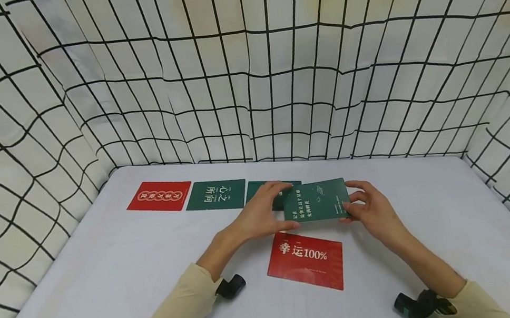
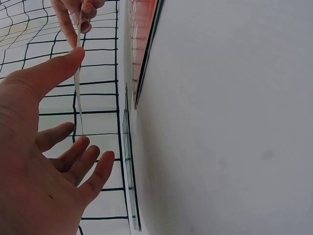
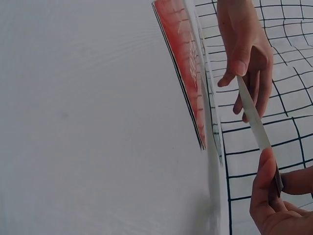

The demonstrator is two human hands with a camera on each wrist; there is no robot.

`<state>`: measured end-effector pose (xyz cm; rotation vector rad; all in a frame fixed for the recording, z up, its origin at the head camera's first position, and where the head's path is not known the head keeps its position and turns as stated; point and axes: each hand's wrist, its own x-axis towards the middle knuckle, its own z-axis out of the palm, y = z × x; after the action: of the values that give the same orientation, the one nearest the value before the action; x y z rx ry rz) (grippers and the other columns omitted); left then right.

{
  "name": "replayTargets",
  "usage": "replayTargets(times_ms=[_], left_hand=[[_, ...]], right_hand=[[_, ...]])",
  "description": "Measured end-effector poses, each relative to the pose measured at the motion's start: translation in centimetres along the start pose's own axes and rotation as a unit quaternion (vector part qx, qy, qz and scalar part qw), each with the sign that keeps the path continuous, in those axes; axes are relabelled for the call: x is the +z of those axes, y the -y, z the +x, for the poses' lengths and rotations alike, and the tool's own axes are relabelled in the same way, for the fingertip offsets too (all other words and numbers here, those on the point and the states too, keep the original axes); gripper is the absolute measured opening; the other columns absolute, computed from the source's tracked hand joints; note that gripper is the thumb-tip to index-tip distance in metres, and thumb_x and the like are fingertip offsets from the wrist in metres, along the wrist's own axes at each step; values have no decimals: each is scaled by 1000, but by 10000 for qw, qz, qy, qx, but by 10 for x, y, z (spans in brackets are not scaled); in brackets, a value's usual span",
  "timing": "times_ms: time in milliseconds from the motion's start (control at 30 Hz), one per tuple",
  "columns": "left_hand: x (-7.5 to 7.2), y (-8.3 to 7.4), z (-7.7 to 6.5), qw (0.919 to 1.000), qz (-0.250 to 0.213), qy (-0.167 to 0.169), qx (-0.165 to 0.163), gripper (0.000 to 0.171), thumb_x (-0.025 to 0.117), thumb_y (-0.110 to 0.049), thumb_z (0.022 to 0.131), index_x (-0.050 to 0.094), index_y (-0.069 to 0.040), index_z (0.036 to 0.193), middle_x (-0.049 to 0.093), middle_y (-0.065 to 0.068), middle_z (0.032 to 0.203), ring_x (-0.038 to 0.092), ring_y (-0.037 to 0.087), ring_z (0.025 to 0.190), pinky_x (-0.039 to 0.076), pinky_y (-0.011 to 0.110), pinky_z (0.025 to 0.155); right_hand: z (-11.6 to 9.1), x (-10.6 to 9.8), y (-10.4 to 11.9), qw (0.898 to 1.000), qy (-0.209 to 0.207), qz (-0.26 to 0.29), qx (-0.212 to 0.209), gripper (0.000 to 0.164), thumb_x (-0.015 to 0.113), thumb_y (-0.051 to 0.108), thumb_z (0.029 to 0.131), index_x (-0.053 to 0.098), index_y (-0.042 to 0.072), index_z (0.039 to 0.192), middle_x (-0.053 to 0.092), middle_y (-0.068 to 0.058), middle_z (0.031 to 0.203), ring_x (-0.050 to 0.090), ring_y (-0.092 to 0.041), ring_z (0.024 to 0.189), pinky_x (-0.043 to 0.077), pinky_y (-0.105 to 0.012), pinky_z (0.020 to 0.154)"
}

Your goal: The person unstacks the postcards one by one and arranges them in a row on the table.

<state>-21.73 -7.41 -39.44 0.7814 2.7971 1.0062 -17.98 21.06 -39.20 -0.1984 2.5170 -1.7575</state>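
Observation:
A green card [image 1: 315,202] with white print is held just above the table. My right hand [image 1: 376,213] pinches its right end between thumb and fingers; the pinch also shows in the right wrist view. At its left end, my left hand [image 1: 259,214] holds the card with the thumb at the near corner and fingertips at the far one. In the left wrist view the held card [image 2: 78,83] appears almost edge-on. Below the hands, a red card [image 1: 305,261] lies slightly turned on the table. Behind the left hand, another green card [image 1: 253,188] is partly hidden.
Farther left in the back row lie a green card [image 1: 216,195] and a red card [image 1: 160,196]. The white tabletop [image 1: 110,304] is bordered at the back and sides by a black wire grid [image 1: 246,91] before white cloth.

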Motion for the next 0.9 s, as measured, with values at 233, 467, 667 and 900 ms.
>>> replayTargets(times_ms=[233,467,667,900], left_hand=[[1,3,1,9999,36,-11,-127,89,89,-37,81,46,-17,155,45,8,159,44,28,146,48,49,118],[1,4,5,9999,58,104,-33,89,88,-31,82,43,-15,158,46,9,160,46,29,145,47,50,118],[3,2,12,9998,185,86,-42,90,89,-33,82,43,-18,158,47,8,160,44,29,148,45,48,120],[7,0,19,9998,170,72,-101,89,89,-33,82,44,-16,157,49,7,159,45,27,146,47,46,119]], right_hand=[[1,-1,-1,10000,-40,44,43,61,59,4,104,30,1,158,62,-25,115,76,-11,86,63,-24,82],[2,0,-3,9997,-151,-37,183,60,58,6,105,31,1,158,62,-23,116,76,-11,87,63,-21,82],[3,-4,-5,9992,-289,-127,245,59,58,6,105,32,0,157,63,-24,116,77,-13,85,61,-18,80],[4,-9,-8,9988,-364,-102,305,58,58,7,105,32,-1,156,64,-23,115,76,-10,83,60,-17,79]])
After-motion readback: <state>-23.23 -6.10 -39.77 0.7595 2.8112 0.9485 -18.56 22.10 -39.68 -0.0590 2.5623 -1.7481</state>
